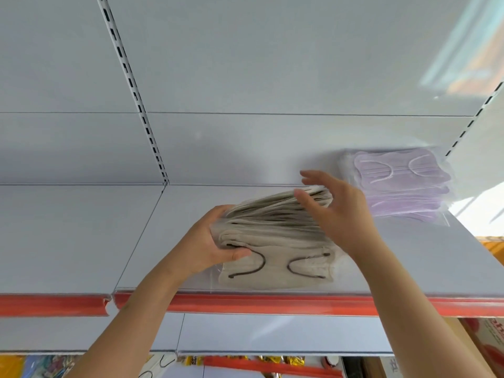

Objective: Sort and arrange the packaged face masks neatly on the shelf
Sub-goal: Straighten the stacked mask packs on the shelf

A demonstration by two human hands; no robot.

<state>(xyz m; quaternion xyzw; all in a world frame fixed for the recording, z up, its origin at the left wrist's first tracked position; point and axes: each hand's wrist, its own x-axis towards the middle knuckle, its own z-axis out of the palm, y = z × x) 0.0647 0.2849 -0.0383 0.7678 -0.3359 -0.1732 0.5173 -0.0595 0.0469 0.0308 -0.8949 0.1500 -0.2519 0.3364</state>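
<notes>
A stack of beige packaged face masks point(275, 241) with dark ear loops lies near the front of the white shelf point(81, 236). My left hand point(210, 241) grips the stack's left end, thumb on the lowest packs. My right hand point(335, 211) rests on the stack's right side, fingers spread over the fanned-up top packs. A stack of lilac packaged masks point(401, 184) leans at the back right of the shelf, just beyond my right hand and apart from it.
The shelf has a red front strip point(272, 305) and a slotted upright point(136, 91) on the white back panel. A lower shelf point(272, 336) sits underneath, with colourful packaged goods point(245, 362) below it. Bright light falls on the shelf's right end.
</notes>
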